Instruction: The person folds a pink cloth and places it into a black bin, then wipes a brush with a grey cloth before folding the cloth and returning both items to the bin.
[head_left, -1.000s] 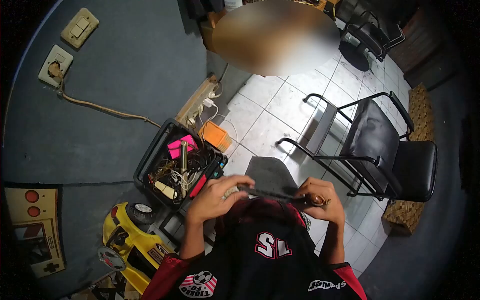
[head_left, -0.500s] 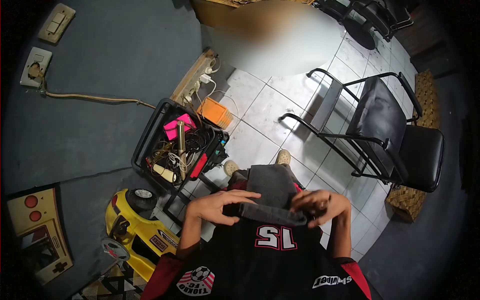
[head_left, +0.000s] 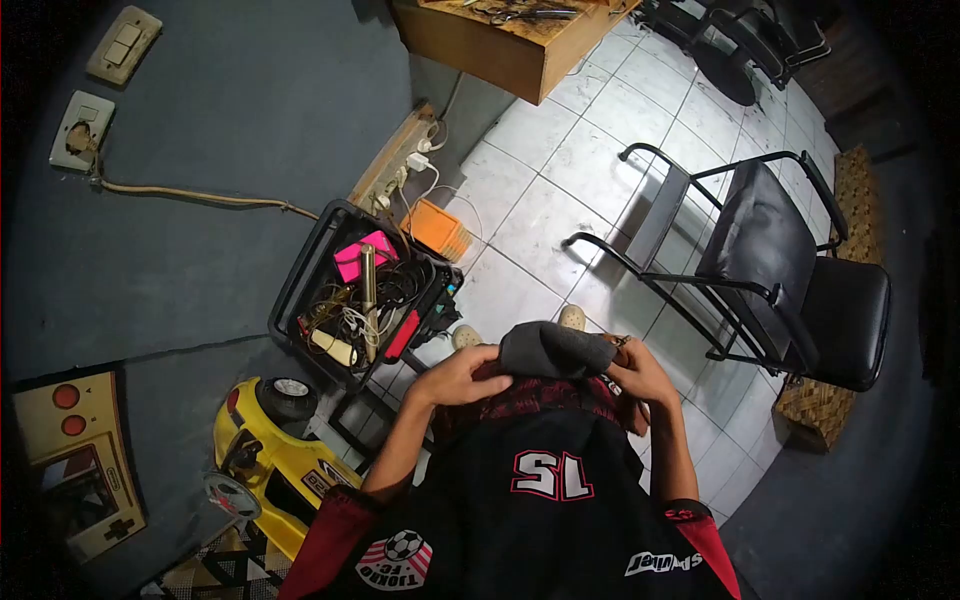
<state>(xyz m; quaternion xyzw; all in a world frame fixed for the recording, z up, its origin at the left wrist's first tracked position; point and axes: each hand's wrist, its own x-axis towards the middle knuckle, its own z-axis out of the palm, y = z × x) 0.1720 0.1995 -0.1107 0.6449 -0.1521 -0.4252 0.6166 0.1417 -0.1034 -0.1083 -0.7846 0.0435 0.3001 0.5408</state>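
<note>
A dark grey cloth [head_left: 550,350], bunched into a thick fold, is stretched between my hands in front of my lap. Its left end is gripped by my left hand [head_left: 460,378], thumb lying along the near side. At the other end, my right hand [head_left: 642,372] closes on the cloth, with some of its fingers out of sight behind it. Below the cloth show patterned dark red and black shorts [head_left: 545,398] and the black shirt [head_left: 480,440] with a white 15.
A black cart tray [head_left: 283,305] of cables and tools stands at left, beside an orange basket [head_left: 436,228]. A yellow toy car [head_left: 285,500] sits in front of it. Black chairs [head_left: 755,225] stand on the white tiles at right. A wooden desk [head_left: 480,40] is at the top.
Both hands have closed on the grey cloth. It has gone from lying spread over my lap with a rolled edge to a raised, folded bundle, moved away from my torso.
</note>
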